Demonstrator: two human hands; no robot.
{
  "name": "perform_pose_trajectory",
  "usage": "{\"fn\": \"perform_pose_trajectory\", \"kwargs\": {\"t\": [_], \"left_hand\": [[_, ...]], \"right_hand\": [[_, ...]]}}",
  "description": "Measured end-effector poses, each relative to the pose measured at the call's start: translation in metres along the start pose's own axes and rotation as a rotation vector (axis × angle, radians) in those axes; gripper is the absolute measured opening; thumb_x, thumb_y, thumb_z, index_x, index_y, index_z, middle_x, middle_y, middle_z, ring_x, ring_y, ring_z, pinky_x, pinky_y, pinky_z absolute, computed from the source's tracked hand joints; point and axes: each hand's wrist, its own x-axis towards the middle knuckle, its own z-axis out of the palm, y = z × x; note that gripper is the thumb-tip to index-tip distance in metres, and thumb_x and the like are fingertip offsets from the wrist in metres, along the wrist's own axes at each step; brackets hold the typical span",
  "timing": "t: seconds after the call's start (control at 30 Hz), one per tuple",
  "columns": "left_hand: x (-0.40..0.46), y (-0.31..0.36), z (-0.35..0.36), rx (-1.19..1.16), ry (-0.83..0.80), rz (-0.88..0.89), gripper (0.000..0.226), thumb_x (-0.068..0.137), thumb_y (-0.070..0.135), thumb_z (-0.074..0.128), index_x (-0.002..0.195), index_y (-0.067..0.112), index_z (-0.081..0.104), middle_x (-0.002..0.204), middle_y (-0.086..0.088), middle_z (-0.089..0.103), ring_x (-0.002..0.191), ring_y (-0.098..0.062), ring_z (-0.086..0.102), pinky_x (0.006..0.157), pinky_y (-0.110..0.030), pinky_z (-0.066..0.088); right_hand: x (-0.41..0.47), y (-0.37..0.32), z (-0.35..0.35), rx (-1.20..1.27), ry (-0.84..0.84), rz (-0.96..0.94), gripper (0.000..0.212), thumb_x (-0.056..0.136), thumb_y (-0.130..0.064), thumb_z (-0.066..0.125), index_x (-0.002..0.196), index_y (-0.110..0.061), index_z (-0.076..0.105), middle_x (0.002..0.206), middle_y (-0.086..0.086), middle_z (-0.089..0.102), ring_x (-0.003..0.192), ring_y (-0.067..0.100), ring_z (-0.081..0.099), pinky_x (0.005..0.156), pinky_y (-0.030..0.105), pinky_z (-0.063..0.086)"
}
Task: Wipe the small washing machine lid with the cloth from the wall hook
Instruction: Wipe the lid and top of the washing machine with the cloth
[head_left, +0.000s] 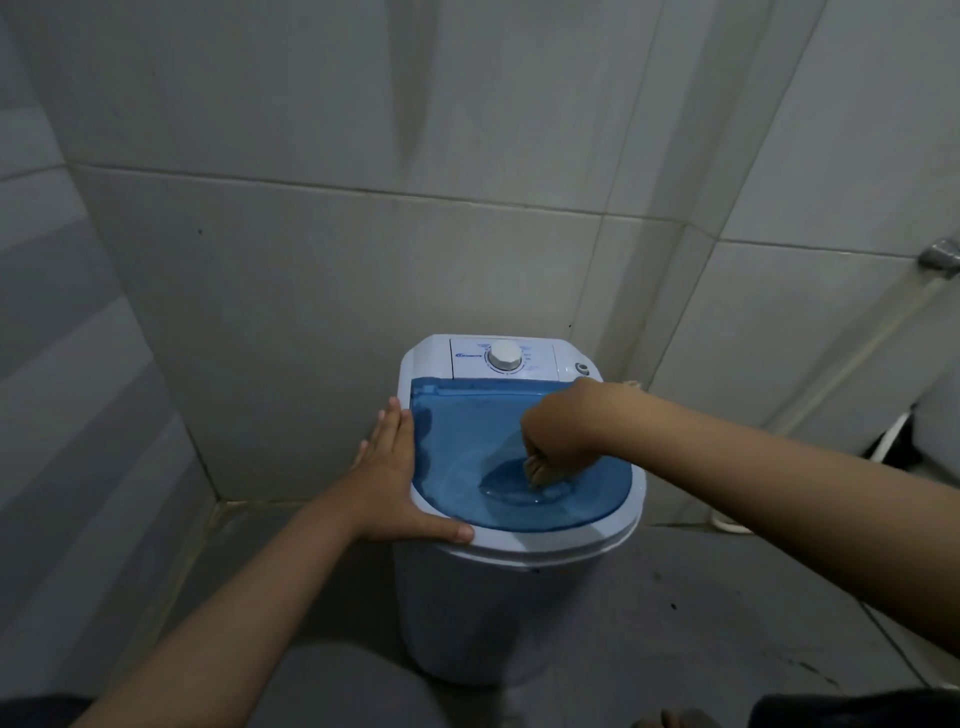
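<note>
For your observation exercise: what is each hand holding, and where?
Right hand grips a bunched cloth by its top; left hand holds nothing, braced flat against the washer's rim.

One washing machine (514, 582) stands on the floor, and it has one blue lid (467, 441). On its white panel there is one large dial (503, 357) and one smaller round knob (583, 369) at the right corner. Two hands are in view: the left hand (395, 478) and the right hand (558, 434). One cloth (537, 470) shows as a pale bunch under the right hand; it looks like a single piece, though most of it is hidden. On the right wall there is one metal fitting (939, 255) and one pale hose (862, 358) running down from it. Two tiled walls meet in one corner.
</note>
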Motion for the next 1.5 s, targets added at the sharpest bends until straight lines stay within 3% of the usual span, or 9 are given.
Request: {"fn": "perform_pose_trajectory", "kwargs": {"t": [0.1, 0.27, 0.4, 0.5, 0.63, 0.93, 1.13, 1.33, 1.5], "left_hand": [[0.001, 0.0, 0.0, 0.001, 0.0, 0.0, 0.16, 0.029, 0.095, 0.051, 0.145, 0.018, -0.027, 0.153, -0.004, -0.036, 0.139, -0.019, -0.032, 0.115, -0.045, -0.009], [0.002, -0.001, 0.0, -0.001, -0.01, 0.008, 0.159, 0.031, 0.093, 0.053, 0.144, 0.017, -0.028, 0.152, -0.003, -0.038, 0.139, -0.02, -0.032, 0.114, -0.042, -0.01], [0.003, -0.001, 0.001, 0.0, 0.003, 0.004, 0.164, 0.025, 0.095, 0.051, 0.145, 0.015, -0.027, 0.153, -0.004, -0.036, 0.14, -0.02, -0.03, 0.115, -0.043, -0.008], [0.003, 0.0, 0.001, -0.009, 0.015, 0.0, 0.165, 0.023, 0.095, 0.051, 0.145, 0.016, -0.026, 0.154, -0.004, -0.034, 0.141, -0.02, -0.029, 0.115, -0.044, -0.007], [0.003, -0.002, 0.003, -0.02, 0.031, 0.009, 0.16, 0.028, 0.092, 0.056, 0.146, 0.019, -0.024, 0.156, -0.002, -0.031, 0.141, -0.019, -0.027, 0.114, -0.043, -0.008], [0.004, -0.004, 0.004, -0.031, 0.029, 0.012, 0.157, 0.033, 0.089, 0.06, 0.146, 0.021, -0.024, 0.155, -0.001, -0.032, 0.141, -0.019, -0.028, 0.114, -0.044, -0.009], [0.004, -0.005, 0.004, -0.034, 0.029, 0.022, 0.156, 0.032, 0.091, 0.058, 0.147, 0.022, -0.022, 0.156, 0.0, -0.031, 0.141, -0.018, -0.029, 0.112, -0.043, -0.009], [0.004, -0.005, 0.006, -0.036, 0.05, 0.028, 0.155, 0.033, 0.089, 0.06, 0.147, 0.023, -0.02, 0.157, 0.0, -0.028, 0.141, -0.018, -0.029, 0.11, -0.041, -0.011], [0.001, -0.001, 0.003, -0.017, 0.051, 0.009, 0.155, 0.034, 0.089, 0.06, 0.147, 0.02, -0.022, 0.156, -0.003, -0.03, 0.14, -0.016, -0.029, 0.111, -0.041, -0.011]], "right_hand": [[-0.007, 0.0, -0.01, -0.125, 0.078, 0.115, 0.03, 0.089, -0.031, 0.055, 0.114, -0.016, 0.06, 0.119, 0.006, 0.062, 0.109, 0.029, 0.057, 0.091, 0.041, 0.04], [-0.009, 0.005, 0.006, 0.125, 0.574, -0.017, 0.055, 0.085, -0.01, 0.053, 0.133, -0.038, 0.048, 0.129, 0.003, 0.048, 0.113, 0.029, 0.047, 0.091, 0.04, 0.039], [0.008, -0.025, 0.054, 0.144, 0.593, -0.234, 0.063, 0.086, -0.012, 0.059, 0.14, -0.036, 0.039, 0.148, 0.002, 0.041, 0.114, 0.029, 0.048, 0.093, 0.044, 0.041], [0.019, -0.03, 0.084, 0.216, 0.715, -0.311, 0.065, 0.077, -0.004, 0.065, 0.135, -0.028, 0.05, 0.141, 0.005, 0.053, 0.091, 0.029, 0.057, 0.073, 0.038, 0.048], [0.021, -0.021, 0.098, 0.172, 0.789, -0.327, 0.066, 0.074, -0.005, 0.066, 0.133, -0.029, 0.052, 0.138, 0.001, 0.057, 0.091, 0.027, 0.061, 0.072, 0.041, 0.052], [0.013, 0.009, 0.126, 0.179, 0.826, -0.337, 0.073, 0.066, -0.011, 0.074, 0.13, -0.037, 0.052, 0.139, -0.008, 0.055, 0.103, 0.015, 0.054, 0.082, 0.036, 0.052], [0.005, 0.032, 0.135, 0.164, 0.82, -0.324, 0.063, 0.071, -0.009, 0.044, 0.126, -0.035, 0.057, 0.136, -0.008, 0.058, 0.1, 0.014, 0.051, 0.084, 0.034, 0.053], [0.002, 0.049, 0.141, 0.15, 0.807, -0.29, 0.06, 0.07, -0.003, 0.053, 0.122, -0.032, 0.062, 0.135, -0.005, 0.06, 0.095, 0.024, 0.063, 0.078, 0.04, 0.056], [-0.003, 0.06, 0.13, 0.092, 0.733, -0.144, 0.063, 0.071, -0.005, 0.039, 0.121, -0.034, 0.062, 0.132, 0.0, 0.062, 0.098, 0.029, 0.064, 0.072, 0.042, 0.056]]}}
